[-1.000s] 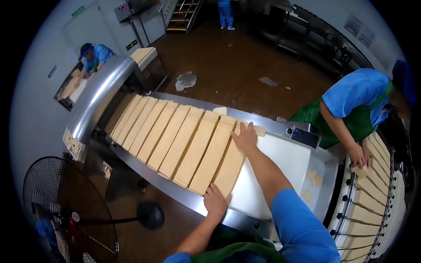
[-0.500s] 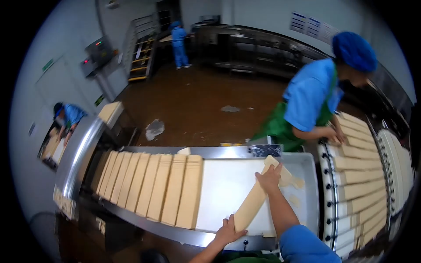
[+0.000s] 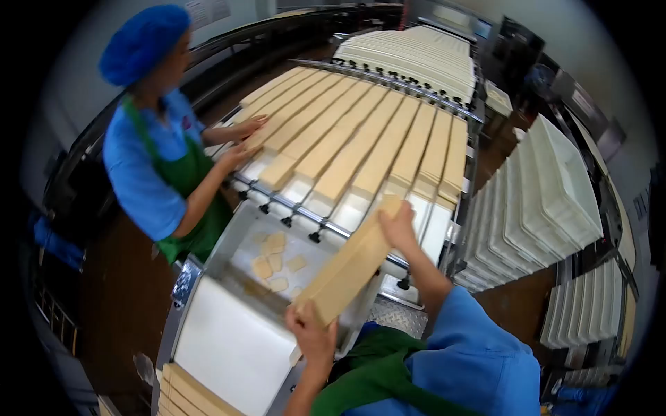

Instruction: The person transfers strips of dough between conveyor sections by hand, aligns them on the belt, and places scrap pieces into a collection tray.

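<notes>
A long pale dough strip stack (image 3: pixel 354 260) is held slantwise over a white tray (image 3: pixel 232 239). My left hand (image 3: pixel 312 333) grips its lower end, fingers wrapped round it. Around its upper end, beside the conveyor's edge, my right hand (image 3: pixel 397 225) is closed. Long dough strips (image 3: pixel 354 132) lie side by side on the wide conveyor in front. Several small dough scraps (image 3: pixel 275 260) rest in the tray.
A co-worker (image 3: pixel 159 145) in a blue cap and green apron stands at the left, both hands at the strips. Stacked white trays (image 3: pixel 527 208) stand at the right. More dough strips (image 3: pixel 187 392) lie on the near belt (image 3: pixel 229 336), lower left.
The view has swung right, toward the wide conveyor. Both my hands have carried the dough from above the near belt to between the scrap tray and that conveyor.
</notes>
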Tool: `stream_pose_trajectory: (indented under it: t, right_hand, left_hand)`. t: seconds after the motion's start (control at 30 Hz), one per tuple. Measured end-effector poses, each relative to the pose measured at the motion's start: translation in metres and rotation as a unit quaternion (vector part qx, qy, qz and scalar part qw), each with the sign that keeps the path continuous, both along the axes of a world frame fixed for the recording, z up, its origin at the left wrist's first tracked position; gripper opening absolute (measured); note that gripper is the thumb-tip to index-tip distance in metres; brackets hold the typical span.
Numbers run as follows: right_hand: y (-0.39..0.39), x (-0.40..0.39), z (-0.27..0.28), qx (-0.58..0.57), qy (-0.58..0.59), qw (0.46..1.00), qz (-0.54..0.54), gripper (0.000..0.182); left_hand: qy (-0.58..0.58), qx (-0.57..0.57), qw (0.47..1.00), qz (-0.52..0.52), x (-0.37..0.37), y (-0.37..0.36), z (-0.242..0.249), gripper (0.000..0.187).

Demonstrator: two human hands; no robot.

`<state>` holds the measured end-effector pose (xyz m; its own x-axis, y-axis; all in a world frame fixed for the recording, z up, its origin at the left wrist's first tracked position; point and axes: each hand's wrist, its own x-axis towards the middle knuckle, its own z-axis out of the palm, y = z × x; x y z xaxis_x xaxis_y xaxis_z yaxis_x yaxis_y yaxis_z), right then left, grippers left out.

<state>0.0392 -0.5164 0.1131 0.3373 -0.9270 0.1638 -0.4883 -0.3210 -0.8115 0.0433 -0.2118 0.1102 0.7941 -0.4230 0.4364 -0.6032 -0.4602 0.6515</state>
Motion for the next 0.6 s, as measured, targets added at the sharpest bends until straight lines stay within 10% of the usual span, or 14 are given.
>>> stream_pose_trajectory:
  t: [0.13,0.23,0.33,0.6]
  right_hand:
    - [-0.09,-0.101,0.016,0.139,0.019,0.99,-0.032,0.069]
    - [-0.133,-0.139,-0.008,0.097,0.198,0.974,0.047,0.069]
    - [-0.163,-0.139,-0.009,0.069,0.297,0.944,0.126,0.057]
    - [-0.192,-0.123,-0.024,0.021,0.391,0.914,0.107,0.052]
  left_hand:
    - [-0.067,0.031,0.971,-0.227,-0.03,-0.051,0.01,0.062]
    - [0.302,0.129,0.834,-0.443,-0.041,-0.08,0.004,0.04]
    - [-0.097,0.117,0.803,-0.577,-0.051,-0.1,-0.025,0.04]
    - [-0.009,0.169,0.771,-0.614,-0.041,-0.131,-0.031,0.05]
